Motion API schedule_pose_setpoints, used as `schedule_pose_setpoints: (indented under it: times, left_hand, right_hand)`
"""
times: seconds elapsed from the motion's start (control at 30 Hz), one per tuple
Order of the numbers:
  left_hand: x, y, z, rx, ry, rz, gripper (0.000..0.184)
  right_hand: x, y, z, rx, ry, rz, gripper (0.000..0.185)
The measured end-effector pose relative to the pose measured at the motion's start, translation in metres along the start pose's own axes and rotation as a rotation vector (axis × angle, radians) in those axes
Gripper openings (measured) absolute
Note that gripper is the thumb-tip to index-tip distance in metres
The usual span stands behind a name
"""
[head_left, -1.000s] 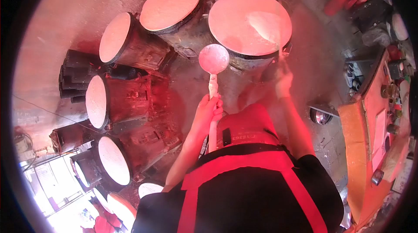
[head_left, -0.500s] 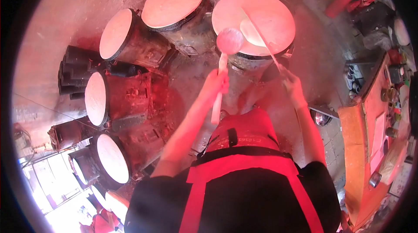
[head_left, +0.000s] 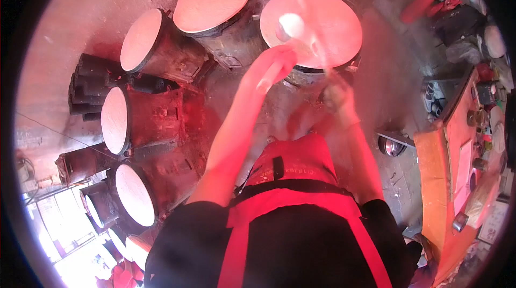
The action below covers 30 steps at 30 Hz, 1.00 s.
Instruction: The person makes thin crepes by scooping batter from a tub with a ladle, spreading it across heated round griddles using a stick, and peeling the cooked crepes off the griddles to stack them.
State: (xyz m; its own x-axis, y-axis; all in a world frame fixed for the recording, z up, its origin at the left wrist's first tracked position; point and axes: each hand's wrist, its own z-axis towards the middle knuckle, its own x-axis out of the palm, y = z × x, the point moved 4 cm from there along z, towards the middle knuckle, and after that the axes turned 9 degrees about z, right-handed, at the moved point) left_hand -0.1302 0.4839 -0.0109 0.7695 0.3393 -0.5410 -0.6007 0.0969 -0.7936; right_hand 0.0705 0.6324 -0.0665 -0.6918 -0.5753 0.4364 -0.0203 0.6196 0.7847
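Observation:
My left hand (head_left: 277,64) is wrapped round the handle of a ladle, whose bowl is blurred over the near-left part of a large round griddle (head_left: 336,22). A pale layer covers the griddle, with a bright white patch (head_left: 292,25) left of its middle. At the griddle's near edge, my right hand (head_left: 338,96) is closed round a thin stick or spatula. That tool reaches over the surface and is smeared by motion.
More round griddles with pale tops (head_left: 212,3) stand on drum stoves, curving down the left side. Dark cylinders (head_left: 88,84) lie stacked at the left. An orange-sided counter (head_left: 431,180) with jars stands at the right.
My left hand has moved up and forward, bringing the ladle over the griddle. My right hand has drawn back a little, and its tool has swept across the surface.

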Motion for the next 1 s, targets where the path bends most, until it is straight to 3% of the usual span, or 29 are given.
schedule_pose_setpoints:
  times: [0.03, 0.1, 0.13, 0.17, 0.2, 0.23, 0.3, 0.37, 0.43, 0.47, 0.5, 0.57, 0.6, 0.67, 0.7, 0.77, 0.8, 0.83, 0.9, 0.97, 1.0]
  left_hand:
    - [-0.008, -0.037, -0.012, 0.003, 0.001, 0.003, 0.013]
    - [-0.004, -0.069, -0.043, -0.719, -0.202, -1.609, 0.011]
    - [-0.01, -0.075, -0.049, -0.715, -0.202, -1.612, 0.011]
    - [-0.013, -0.075, -0.059, -0.881, -0.263, -1.605, 0.011]
    - [-0.018, -0.073, -0.07, -1.045, -0.322, -1.587, 0.011]
    - [-0.025, -0.069, -0.078, -1.033, -0.317, -1.587, 0.011]
    - [-0.024, -0.057, -0.112, -1.122, -0.337, -1.411, 0.011]
    - [-0.025, -0.063, -0.146, -1.142, -0.398, -1.291, 0.012]
    - [-0.029, -0.068, -0.182, -1.16, -0.46, -1.168, 0.012]
    - [-0.032, -0.069, -0.2, -1.15, -0.483, -1.16, 0.01]
    - [-0.033, -0.069, -0.218, -1.144, -0.508, -1.155, 0.009]
    - [-0.035, -0.071, -0.248, -1.162, -0.556, -1.141, 0.008]
    - [-0.038, -0.072, -0.26, -1.17, -0.611, -1.124, 0.008]
    - [-0.043, -0.074, -0.28, -1.153, -0.654, -1.207, 0.007]
    - [-0.046, -0.076, -0.289, -1.134, -0.696, -1.284, 0.007]
    - [-0.052, -0.08, -0.304, -1.116, -0.752, -1.354, 0.008]
    - [-0.059, -0.079, -0.308, -1.089, -0.806, -1.42, 0.01]
    - [-0.067, -0.077, -0.313, -1.074, -0.851, -1.413, 0.01]
    - [-0.079, -0.077, -0.32, -0.983, -0.841, -1.557, 0.014]
    - [-0.099, -0.082, -0.321, -0.942, -0.959, -1.555, 0.016]
    - [-0.109, -0.082, -0.32, -0.943, -1.01, -1.542, 0.016]
  right_hand:
    - [-0.018, 0.014, 0.018, -0.16, 0.004, -0.029, 0.034]
    - [-0.055, 0.024, 0.066, -0.282, -0.146, 0.012, 0.034]
    - [-0.061, 0.033, 0.058, -0.113, -0.166, -0.156, 0.039]
    - [-0.057, 0.016, 0.049, -0.116, -0.167, -0.161, 0.039]
    - [-0.04, 0.003, 0.038, -0.509, -0.063, -0.416, 0.042]
    - [-0.017, -0.008, 0.019, -0.908, 0.05, -0.666, 0.045]
    - [-0.001, -0.044, -0.019, -0.359, 0.062, -0.75, 0.043]
    - [0.015, -0.031, -0.031, -0.417, 0.175, -0.607, 0.042]
    - [-0.01, 0.002, -0.023, -0.556, -0.087, -0.654, 0.041]
    - [-0.046, -0.01, 0.006, -0.524, -0.174, -0.379, 0.044]
    - [-0.041, -0.014, -0.002, -0.52, -0.176, -0.385, 0.044]
    - [-0.019, -0.031, -0.035, -0.429, -0.215, -0.744, 0.048]
    - [-0.006, -0.058, -0.049, -0.334, -0.135, -0.744, 0.052]
    - [0.048, -0.081, -0.082, -0.249, 0.015, -1.214, 0.054]
    - [0.057, -0.086, -0.08, -0.248, 0.024, -1.218, 0.054]
    - [0.087, -0.088, -0.075, -0.511, 0.213, -0.975, 0.051]
    - [0.101, -0.064, -0.072, -0.319, 0.143, -0.918, 0.05]
    - [0.119, -0.045, -0.059, -0.336, 0.043, -0.909, 0.05]
    - [0.146, -0.034, -0.019, -0.674, 0.095, -0.804, 0.045]
    - [0.159, -0.071, 0.047, -0.223, 0.207, -0.402, 0.034]
    - [0.18, -0.071, 0.071, -0.229, 0.17, -0.955, 0.025]
